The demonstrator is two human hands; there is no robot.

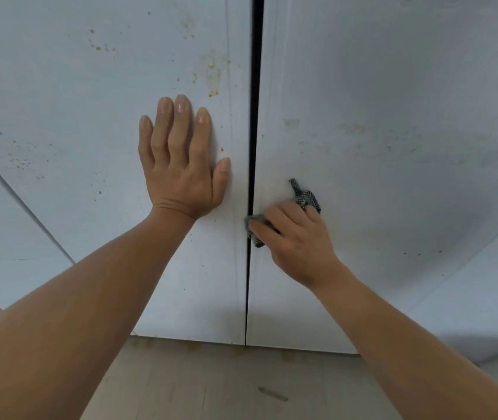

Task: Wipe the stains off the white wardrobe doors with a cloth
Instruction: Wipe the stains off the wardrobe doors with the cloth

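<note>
Up close, the left hand (pixel 181 165) lies flat on the left white wardrobe door (pixel 75 116), fingers (pixel 178 125) straight and together; yellowish-brown stains (pixel 211 77) speckle that door above the fingertips; the right hand (pixel 296 237) curls its fingers round a grey patterned cloth (pixel 305 197), pressing it to the right white wardrobe door (pixel 393 116) just beside the dark central gap (pixel 254 116); pale wooden floor (pixel 211 383) lies near.

2 bare forearms (pixel 90 298), short nails (pixel 180 107)
</note>
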